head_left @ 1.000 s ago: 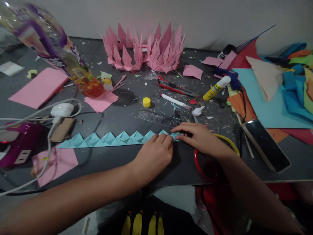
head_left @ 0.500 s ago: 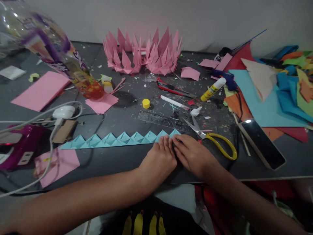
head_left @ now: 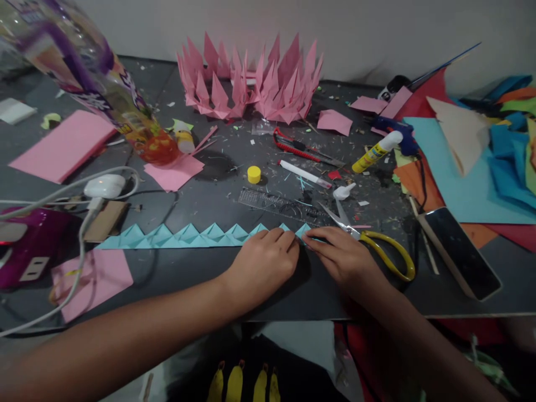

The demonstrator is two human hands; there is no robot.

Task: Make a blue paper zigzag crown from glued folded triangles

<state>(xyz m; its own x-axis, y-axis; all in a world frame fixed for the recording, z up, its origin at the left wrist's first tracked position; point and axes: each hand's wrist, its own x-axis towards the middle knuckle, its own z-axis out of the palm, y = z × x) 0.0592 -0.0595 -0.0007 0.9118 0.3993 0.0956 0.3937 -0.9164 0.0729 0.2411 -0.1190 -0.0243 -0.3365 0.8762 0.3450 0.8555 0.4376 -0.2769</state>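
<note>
A long light-blue folded paper strip (head_left: 188, 235) with a row of triangular points lies along the front of the table. My left hand (head_left: 266, 265) rests over its right part, fingers bent together on the paper. At the strip's right end, my right hand (head_left: 349, 257) pinches the last point between thumb and fingers; its fingertips are partly hidden. Just beside the right hand lie scissors (head_left: 387, 251) with yellow handles, blades spread. Behind the hands is a clear ruler (head_left: 268, 201).
Pink folded-paper petal rings (head_left: 218, 92) stand at the back. A tilted plastic bottle (head_left: 138, 120) is at left, near cables and a purple device (head_left: 37, 243). Right of centre lie a red cutter (head_left: 299, 148), a glue stick (head_left: 377, 152), a phone (head_left: 460, 251) and coloured paper (head_left: 444, 167).
My left hand has slid slightly left along the strip, and the gap between my hands has widened. My right hand stays at the strip's end. The camera view has shifted a little.
</note>
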